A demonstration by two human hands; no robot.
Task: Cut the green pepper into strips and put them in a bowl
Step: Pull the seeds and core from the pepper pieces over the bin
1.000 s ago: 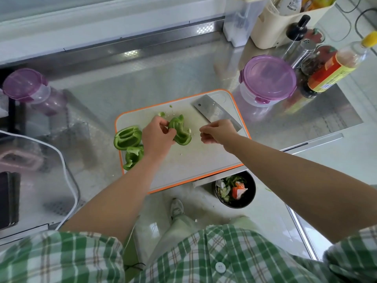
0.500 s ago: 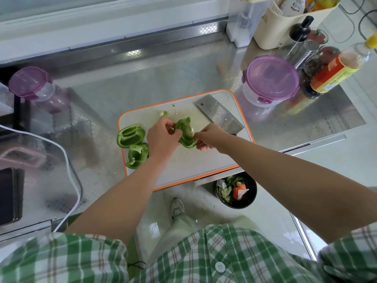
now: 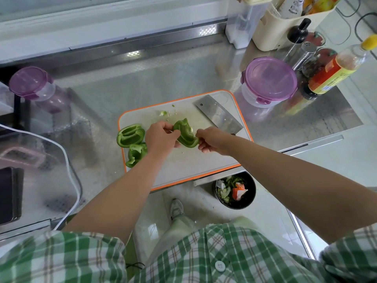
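**Cleaver Handle Hiding Behind Working Hand**

My right hand [image 3: 212, 139] is covering the cleaver's [image 3: 219, 114] handle. The pepper piece [image 3: 185, 133] is hiding fingertips of that hand and of my left hand [image 3: 160, 137], whose wrist is masking part of a cut pepper half [image 3: 135, 154]. The frame's edges are cropping the sauce bottle [image 3: 336, 72] and a dark slab [image 3: 9, 195].

No legible text; the bottle label [image 3: 331, 77] is blurred.

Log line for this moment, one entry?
stage: before slicing | left hand + right hand: hold pepper piece | cleaver: lying on cutting board
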